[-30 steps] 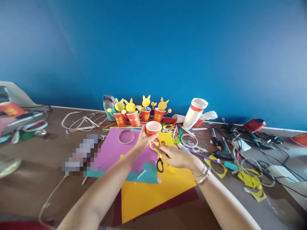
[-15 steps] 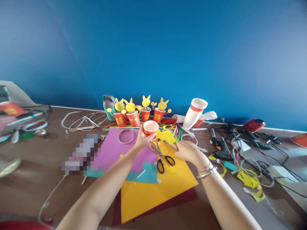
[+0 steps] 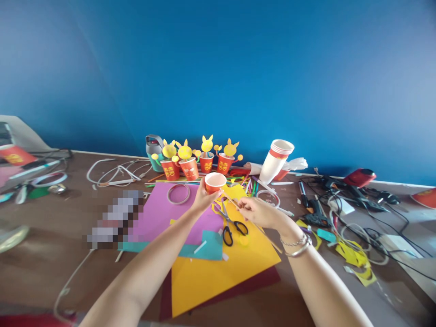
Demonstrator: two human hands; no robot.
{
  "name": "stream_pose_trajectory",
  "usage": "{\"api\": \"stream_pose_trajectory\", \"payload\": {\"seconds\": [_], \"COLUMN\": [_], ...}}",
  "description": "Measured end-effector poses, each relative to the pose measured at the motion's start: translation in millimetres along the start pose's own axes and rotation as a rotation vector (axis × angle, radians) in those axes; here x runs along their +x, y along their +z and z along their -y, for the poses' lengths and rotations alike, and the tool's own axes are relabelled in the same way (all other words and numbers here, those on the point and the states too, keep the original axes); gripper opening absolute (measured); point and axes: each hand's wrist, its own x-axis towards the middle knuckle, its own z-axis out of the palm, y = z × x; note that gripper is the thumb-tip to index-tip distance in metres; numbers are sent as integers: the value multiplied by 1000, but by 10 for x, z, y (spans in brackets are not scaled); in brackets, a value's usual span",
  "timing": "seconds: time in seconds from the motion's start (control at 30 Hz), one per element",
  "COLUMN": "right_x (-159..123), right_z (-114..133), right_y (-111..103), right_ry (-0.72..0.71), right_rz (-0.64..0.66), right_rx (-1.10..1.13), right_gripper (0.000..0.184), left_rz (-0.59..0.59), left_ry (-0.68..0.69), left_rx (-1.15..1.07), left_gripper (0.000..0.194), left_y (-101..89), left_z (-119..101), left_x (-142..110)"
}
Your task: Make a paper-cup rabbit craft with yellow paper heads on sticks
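My left hand (image 3: 206,197) is closed round a red paper cup (image 3: 215,183), its white-lined mouth facing up and towards me. In my right hand (image 3: 255,211), the fingers pinch a thin wooden stick (image 3: 232,200). One end of the stick points at the cup's lower right side; the other runs out below the hand. Whether the tip touches the cup I cannot tell. Just beneath the hands lie black-handled scissors (image 3: 229,222), on yellow paper (image 3: 218,290) and purple paper (image 3: 153,213).
Several red cups with yellow paper animal heads (image 3: 207,144) stand along the blue wall. A leaning stack of paper cups (image 3: 276,161) is behind my right hand. Glue guns (image 3: 316,213), cables and yellow scraps (image 3: 354,254) crowd the right side. A blurred-out object (image 3: 116,218) lies left.
My right hand has shifted slightly left and turned, and the stick in its fingers now slants towards the cup. My left hand and the cup have barely moved.
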Motion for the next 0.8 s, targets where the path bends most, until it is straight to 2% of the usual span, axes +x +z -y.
{"api": "stream_pose_trajectory", "payload": {"seconds": [0.5, 0.8], "right_x": [56, 41], "right_z": [-76, -9], "right_y": [39, 45], "right_ry": [-9, -35], "right_rz": [-1, -93], "right_rx": [72, -6], "right_gripper": [15, 10], "left_rz": [-12, -2], "left_ry": [-10, -3], "left_rx": [-66, -53], "left_gripper": [59, 57], "left_y": [3, 6], "left_z": [23, 76], "left_x": [12, 23]}}
